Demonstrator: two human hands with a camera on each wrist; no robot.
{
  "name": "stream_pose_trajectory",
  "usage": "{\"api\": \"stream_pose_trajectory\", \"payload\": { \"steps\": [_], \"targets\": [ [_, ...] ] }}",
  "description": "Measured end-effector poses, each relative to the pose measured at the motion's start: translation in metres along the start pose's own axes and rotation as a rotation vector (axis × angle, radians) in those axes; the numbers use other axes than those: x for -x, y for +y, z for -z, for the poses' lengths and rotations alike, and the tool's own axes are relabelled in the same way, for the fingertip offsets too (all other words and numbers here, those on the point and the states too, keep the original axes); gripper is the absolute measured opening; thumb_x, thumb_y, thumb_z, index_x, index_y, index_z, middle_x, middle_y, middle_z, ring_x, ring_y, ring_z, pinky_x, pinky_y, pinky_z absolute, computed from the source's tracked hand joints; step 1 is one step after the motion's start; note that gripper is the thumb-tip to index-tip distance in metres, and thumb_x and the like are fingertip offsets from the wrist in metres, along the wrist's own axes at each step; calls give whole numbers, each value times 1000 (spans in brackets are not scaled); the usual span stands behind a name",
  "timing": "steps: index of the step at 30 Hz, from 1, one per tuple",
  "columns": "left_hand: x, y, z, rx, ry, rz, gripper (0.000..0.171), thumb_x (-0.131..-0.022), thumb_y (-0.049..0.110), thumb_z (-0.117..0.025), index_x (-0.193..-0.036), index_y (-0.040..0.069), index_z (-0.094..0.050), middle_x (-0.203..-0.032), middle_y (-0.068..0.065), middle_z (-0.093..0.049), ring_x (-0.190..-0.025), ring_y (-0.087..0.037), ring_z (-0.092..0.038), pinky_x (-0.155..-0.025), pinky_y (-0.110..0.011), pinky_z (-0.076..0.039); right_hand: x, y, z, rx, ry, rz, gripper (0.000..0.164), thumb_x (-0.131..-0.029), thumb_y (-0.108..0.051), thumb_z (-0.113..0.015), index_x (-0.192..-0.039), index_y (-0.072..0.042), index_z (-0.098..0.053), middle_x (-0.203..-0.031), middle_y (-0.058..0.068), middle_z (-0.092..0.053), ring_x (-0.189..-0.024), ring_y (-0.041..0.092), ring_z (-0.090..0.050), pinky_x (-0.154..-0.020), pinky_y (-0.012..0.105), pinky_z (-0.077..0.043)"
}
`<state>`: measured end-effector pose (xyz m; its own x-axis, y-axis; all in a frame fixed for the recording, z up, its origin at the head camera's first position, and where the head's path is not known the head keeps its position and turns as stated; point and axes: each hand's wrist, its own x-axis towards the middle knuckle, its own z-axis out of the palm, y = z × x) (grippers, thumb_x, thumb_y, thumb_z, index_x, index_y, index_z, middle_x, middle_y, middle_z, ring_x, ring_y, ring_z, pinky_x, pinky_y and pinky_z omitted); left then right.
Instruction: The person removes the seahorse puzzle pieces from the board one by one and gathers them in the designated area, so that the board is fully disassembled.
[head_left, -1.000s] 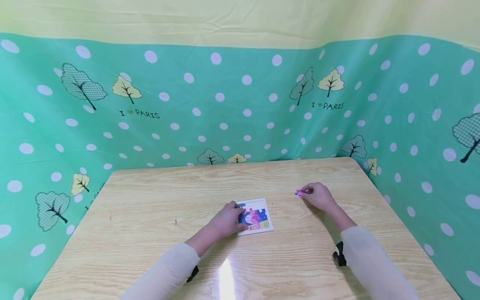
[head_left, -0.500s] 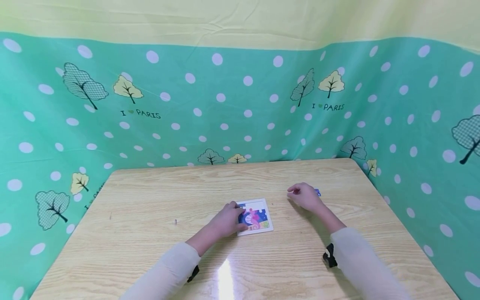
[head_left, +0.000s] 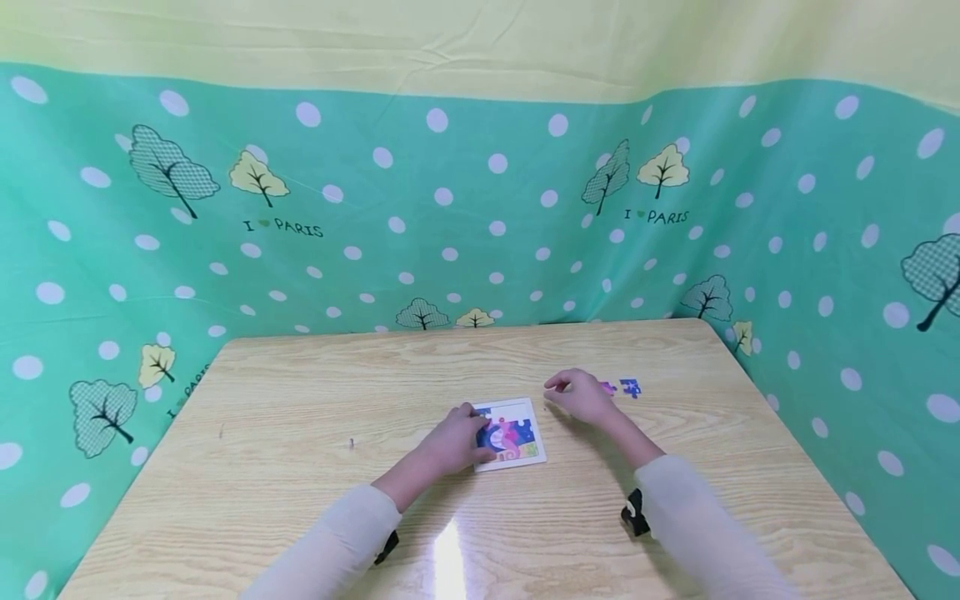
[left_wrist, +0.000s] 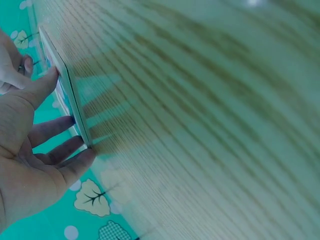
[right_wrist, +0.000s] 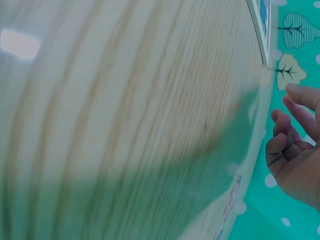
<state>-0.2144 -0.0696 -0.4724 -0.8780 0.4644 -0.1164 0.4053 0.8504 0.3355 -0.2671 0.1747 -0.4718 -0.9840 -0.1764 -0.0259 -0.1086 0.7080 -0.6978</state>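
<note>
My left hand [head_left: 453, 440] holds the left side of a small white-framed jigsaw puzzle [head_left: 542, 442], which lies flat on the table. In the left wrist view, the thumb and fingers [left_wrist: 52, 131] of that hand meet the frame's edge. A pink seahorse on dark blue shows in the filled part, and a white gap is at the upper right. Just right of the frame, my right hand [head_left: 581, 395] hovers with bent fingers and nothing visible in them. Behind it lie a pink puzzle piece [head_left: 608, 387], partly hidden, and a blue puzzle piece [head_left: 630, 387].
The wooden table [head_left: 285, 400] bears a small dark object [head_left: 351, 443] on its left. Polka-dot cloth [head_left: 465, 200] hangs at the back and sides. A bright reflection crosses the table near the front.
The right hand has let go of the pink puzzle piece and moved left toward the puzzle. Both loose pieces now show behind it. The left hand and the puzzle have stayed in place.
</note>
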Motion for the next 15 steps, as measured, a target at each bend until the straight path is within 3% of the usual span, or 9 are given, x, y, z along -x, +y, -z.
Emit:
{"api": "stream_pose_trajectory", "payload": {
  "steps": [7,15],
  "targets": [
    [-1,0,0,-7,-5,1,61,-82,40,-69,-128,3,-56,-120,-15,-53,-105,-24,-53,-94,-37,-47,-1,-13,-12,-40,-22,1,22,-86,-17,-66,-103,-5,-68,-92,8,-61,-67,15,-53,-57,26,-48],
    [0,0,3,-2,-11,-6,61,-82,41,-69,-128,3,-56,-119,-15,-53,-102,-23,-54,-93,-37,-47,-1,-20,-25,-44,-70,16,17,-85,-17,-66,-99,-7,-70,-86,4,-62,-77,14,-53,-64,25,-46]
  ]
}}
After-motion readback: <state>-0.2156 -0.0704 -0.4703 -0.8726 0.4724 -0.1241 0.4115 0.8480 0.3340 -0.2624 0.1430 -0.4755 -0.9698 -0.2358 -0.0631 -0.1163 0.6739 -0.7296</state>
